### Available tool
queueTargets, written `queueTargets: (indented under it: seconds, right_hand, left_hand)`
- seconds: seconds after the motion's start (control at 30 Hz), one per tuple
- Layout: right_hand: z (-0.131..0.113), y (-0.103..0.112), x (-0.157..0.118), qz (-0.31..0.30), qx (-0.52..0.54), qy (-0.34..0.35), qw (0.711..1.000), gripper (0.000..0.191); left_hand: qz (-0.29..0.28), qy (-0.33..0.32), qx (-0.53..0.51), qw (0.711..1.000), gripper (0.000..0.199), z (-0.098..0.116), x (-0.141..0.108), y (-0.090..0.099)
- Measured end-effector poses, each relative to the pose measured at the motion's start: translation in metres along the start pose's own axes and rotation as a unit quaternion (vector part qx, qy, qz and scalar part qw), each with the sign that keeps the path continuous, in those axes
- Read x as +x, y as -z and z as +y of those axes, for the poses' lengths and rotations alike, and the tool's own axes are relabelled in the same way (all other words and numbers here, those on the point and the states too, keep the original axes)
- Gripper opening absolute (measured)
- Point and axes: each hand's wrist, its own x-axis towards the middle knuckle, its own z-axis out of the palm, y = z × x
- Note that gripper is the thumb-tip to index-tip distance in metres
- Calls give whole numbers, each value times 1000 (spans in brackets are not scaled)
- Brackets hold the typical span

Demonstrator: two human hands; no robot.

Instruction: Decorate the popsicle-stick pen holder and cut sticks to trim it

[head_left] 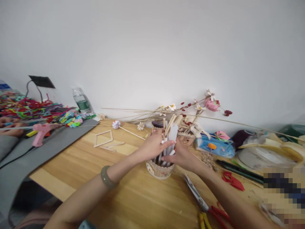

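A round basket with a scalloped wooden rim stands on the table, filled with white glue sticks and pale wooden sticks. My left hand reaches over its left side, fingers bent around the upright sticks. From the right, my right hand touches the same bundle, its thumb across the white sticks. Both hands are closed on the bundle, though which sticks each one grips is partly hidden. A green bangle is on my left wrist.
Red-handled scissors lie at front right. Popsicle sticks and a paper flower are left of the basket. Behind are dried stems, a pink rose and a blue tissue pack. Another person's hand is beside a pink glue gun.
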Motion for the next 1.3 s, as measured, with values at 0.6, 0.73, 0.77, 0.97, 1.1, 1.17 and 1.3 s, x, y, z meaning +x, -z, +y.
queueTargets:
  seconds: [0.6, 0.73, 0.77, 0.97, 1.1, 1.17, 1.3]
  right_hand:
    - [-7, 12, 24, 45, 83, 67, 993, 46]
    - [0, 8, 23, 63, 73, 43, 994, 43]
    - [2, 7, 22, 62, 71, 38, 995, 38]
    - [18, 11, 13, 44, 58, 4, 997, 36]
    - [18, 21, 12, 13, 30, -11, 999, 47]
    - [14, 27, 12, -13, 21, -25, 999, 50]
    - [6, 45, 8, 32, -114, -11, 993, 55]
  left_hand:
    - [-50, -23, -13, 998, 55, 6, 1, 12]
    - [-126, -39, 22, 991, 81, 0, 4, 22]
    - [-137, -40, 10, 990, 86, -3, 5, 23]
    - [-135, 2, -66, 989, 50, -17, 11, 18]
    - [-105, 60, -138, 983, 63, -15, 18, 10]
    - [-108, 62, -194, 973, 62, -12, 23, 5]
    - [-88, 100, -254, 958, 60, -11, 30, -1]
